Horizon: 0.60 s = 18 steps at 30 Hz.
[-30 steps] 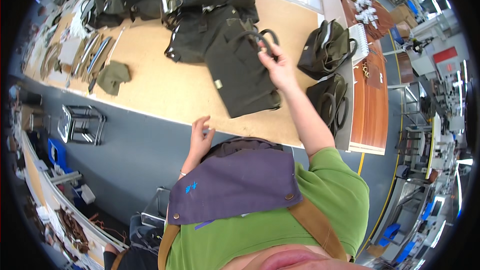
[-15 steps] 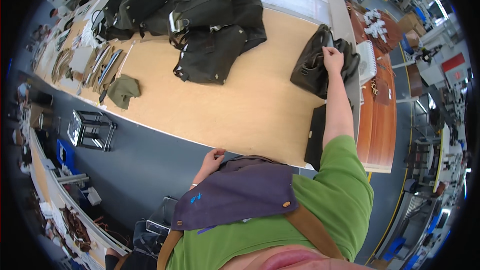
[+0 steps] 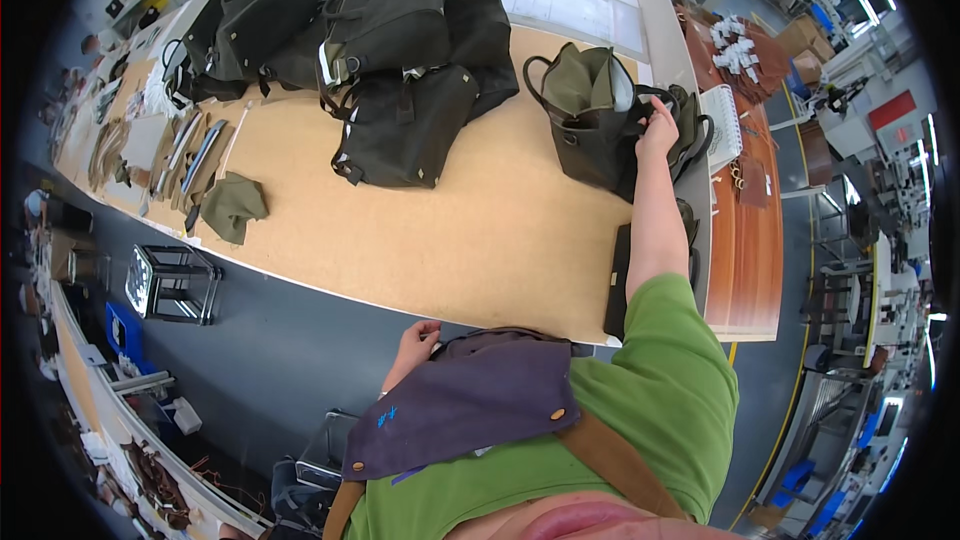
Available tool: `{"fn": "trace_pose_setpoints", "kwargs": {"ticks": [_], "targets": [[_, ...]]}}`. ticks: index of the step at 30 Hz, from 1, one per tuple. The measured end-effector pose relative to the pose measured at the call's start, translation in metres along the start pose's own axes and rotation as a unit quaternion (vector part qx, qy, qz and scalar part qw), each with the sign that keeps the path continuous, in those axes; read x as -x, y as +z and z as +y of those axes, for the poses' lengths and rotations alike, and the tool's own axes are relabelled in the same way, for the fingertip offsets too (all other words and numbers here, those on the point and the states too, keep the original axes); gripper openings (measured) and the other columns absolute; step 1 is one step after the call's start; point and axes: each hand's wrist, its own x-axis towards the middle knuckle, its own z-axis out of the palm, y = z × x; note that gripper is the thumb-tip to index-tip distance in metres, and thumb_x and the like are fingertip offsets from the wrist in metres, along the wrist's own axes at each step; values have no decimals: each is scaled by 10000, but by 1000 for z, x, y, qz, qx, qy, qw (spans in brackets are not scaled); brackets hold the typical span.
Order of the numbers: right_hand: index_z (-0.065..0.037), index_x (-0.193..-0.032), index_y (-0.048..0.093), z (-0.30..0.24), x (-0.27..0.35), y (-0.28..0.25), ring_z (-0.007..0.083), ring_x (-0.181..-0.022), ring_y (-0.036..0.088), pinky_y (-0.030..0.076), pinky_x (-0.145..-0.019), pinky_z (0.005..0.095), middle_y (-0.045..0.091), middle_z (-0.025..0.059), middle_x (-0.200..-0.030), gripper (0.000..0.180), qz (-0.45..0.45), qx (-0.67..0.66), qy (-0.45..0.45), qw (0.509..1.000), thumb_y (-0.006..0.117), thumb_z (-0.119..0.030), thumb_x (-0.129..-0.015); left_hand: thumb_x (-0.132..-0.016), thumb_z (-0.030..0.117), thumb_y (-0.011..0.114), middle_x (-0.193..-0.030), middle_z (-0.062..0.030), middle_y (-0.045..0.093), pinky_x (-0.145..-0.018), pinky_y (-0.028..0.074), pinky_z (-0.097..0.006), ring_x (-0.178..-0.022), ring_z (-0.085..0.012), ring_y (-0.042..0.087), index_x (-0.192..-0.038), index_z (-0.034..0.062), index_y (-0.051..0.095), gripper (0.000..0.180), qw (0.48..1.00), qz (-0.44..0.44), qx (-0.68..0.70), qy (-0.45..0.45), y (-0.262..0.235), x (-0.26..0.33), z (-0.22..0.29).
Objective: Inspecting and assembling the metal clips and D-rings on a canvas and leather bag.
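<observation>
At the right side of the table a dark handbag (image 3: 590,155) stands upright with its top spread apart, showing an olive lining and a looped handle. My right hand (image 3: 656,130) is closed at the right rim of this bag, its fingers pinching a dark part of it. Behind and right of the hand, another dark bag (image 3: 690,145) leans by the upright board. My left hand (image 3: 415,345) hangs low by the table's front edge, fingers curled together, nothing visible in them. A flat black piece (image 3: 617,285) lies under my right forearm.
Several dark bags (image 3: 400,125) are heaped at the back left of the wooden table (image 3: 450,240). An olive cloth piece (image 3: 235,207) lies near its left edge, beside stacked flat pieces (image 3: 185,160). An upright board (image 3: 690,60) borders the right side. A stool (image 3: 175,283) stands on the floor.
The handbag at my right hand has come upright and its top has spread, so the olive lining shows. My right hand stays at its rim; my left hand remains low at the table edge.
</observation>
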Motion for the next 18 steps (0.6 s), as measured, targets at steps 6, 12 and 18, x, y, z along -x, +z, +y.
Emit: {"fn": "trace_pose_setpoints", "kwargs": {"ticks": [6, 12, 18], "targets": [[-139, -1098, 707, 4, 5, -16, 400, -1147, 511, 381, -1037, 442, 558, 285, -1208, 398, 51, 507, -232, 829, 498, -50, -771, -898, 89, 624, -1013, -99, 670, -825, 496, -290, -929, -158, 620, -1131, -20, 641, 258, 1000, -17, -8, -16, -1, -9, -2], [-141, -1211, 622, -20, 10, -42, 391, -1114, 532, 426, -978, 450, 490, 238, -1237, 368, 129, 521, -90, 839, 519, -182, -860, -907, 63, 609, -1011, -89, 666, -811, 501, -274, -911, -144, 617, -1148, -18, 633, 256, 1000, -7, 0, -24, -5, 0, 15], [-123, -1217, 621, -8, 14, -58, 402, -1112, 524, 422, -975, 433, 551, 254, -1162, 353, 96, 509, -233, 823, 543, -197, -881, -910, 79, 616, -1027, -82, 664, -831, 497, -276, -907, -143, 617, -1162, -14, 628, 269, 998, -42, -10, -37, -10, -1, 14]]}}
